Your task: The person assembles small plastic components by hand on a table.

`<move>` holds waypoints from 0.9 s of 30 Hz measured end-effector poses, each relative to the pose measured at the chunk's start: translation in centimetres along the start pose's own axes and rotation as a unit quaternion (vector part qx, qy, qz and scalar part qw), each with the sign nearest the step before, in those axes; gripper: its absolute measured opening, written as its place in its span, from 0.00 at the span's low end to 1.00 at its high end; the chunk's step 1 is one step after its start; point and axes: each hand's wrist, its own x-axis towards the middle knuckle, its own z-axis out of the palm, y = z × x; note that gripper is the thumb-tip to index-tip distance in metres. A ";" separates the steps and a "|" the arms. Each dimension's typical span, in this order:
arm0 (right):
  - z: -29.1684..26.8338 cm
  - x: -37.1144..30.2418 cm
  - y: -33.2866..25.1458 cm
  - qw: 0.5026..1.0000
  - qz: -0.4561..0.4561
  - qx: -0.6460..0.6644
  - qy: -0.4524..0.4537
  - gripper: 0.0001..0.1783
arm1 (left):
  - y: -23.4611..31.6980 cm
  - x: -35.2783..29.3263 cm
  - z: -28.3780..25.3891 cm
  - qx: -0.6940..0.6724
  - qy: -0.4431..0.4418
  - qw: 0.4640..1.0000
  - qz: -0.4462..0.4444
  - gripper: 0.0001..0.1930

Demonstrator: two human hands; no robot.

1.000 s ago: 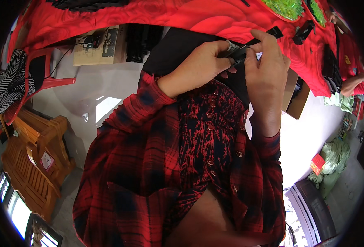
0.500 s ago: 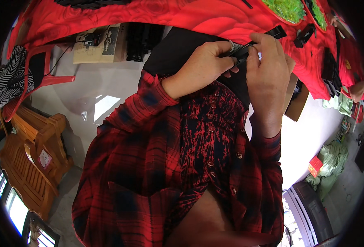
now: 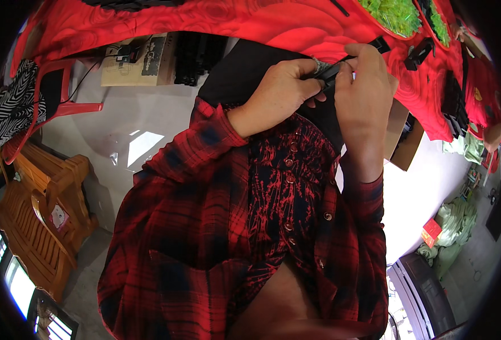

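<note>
Red tablecloth [image 3: 233, 18], black strip [image 3: 331, 74] in left grip [image 3: 281, 88]

The long, narrow black piece [image 3: 331, 73] looks like smooth plastic; the red-covered tabletop [image 3: 296, 25], smooth cloth; the brown slatted chair [image 3: 29, 218], glossy wood.

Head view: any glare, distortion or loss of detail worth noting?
In the head view, the floor is washed out to white at right; the red tablecloth has a bowed edge and the corners go black; the black piece is dark and partly covered by fingers, its detail hard to tell.
</note>
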 end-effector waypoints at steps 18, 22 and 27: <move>0.6 -0.8 0.0 0.997 0.041 0.053 -0.036 0.13 | 0.0 0.6 -1.0 0.159 -0.038 0.986 -0.017 0.11; 0.4 -0.8 0.2 0.997 0.049 0.043 -0.036 0.14 | 0.7 0.8 -0.3 0.066 -0.033 0.997 -0.007 0.10; 1.2 -1.5 0.9 0.998 0.055 0.035 -0.027 0.14 | 1.1 1.5 -0.3 0.224 -0.069 0.969 -0.082 0.13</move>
